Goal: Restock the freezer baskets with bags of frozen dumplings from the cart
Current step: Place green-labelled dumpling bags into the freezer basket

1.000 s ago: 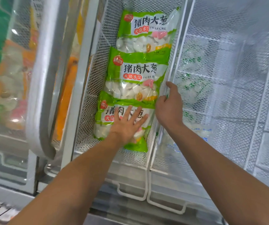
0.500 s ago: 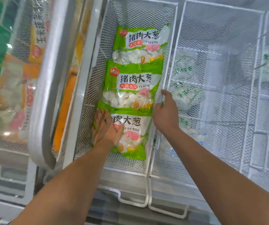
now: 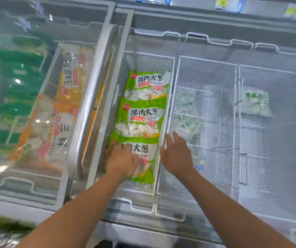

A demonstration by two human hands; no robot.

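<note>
So we've got three green dumpling bags lying overlapped in a row in the white mesh basket (image 3: 170, 97) at the centre of the frame. The far bag (image 3: 148, 86) sits toward the top, the middle bag (image 3: 140, 119) is tucked partly over it, and the near bag (image 3: 143, 156) is closest to the bottom edge.

Our left hand (image 3: 121, 161) rests palm-down on the near bag's left half; its fingers are blurred, so we can't tell how they lie. Our right hand (image 3: 176, 154) is at the basket's right rim, just beside that bag, fingers straight and loosely spread, not wrapped around anything.

Right of centre there's a second mesh basket (image 3: 206, 72) with some pale green-printed bags (image 3: 184, 104) showing through it. On the left of the frame, orange bags (image 3: 50, 133) sit under the glass lid (image 3: 36, 24).
</note>
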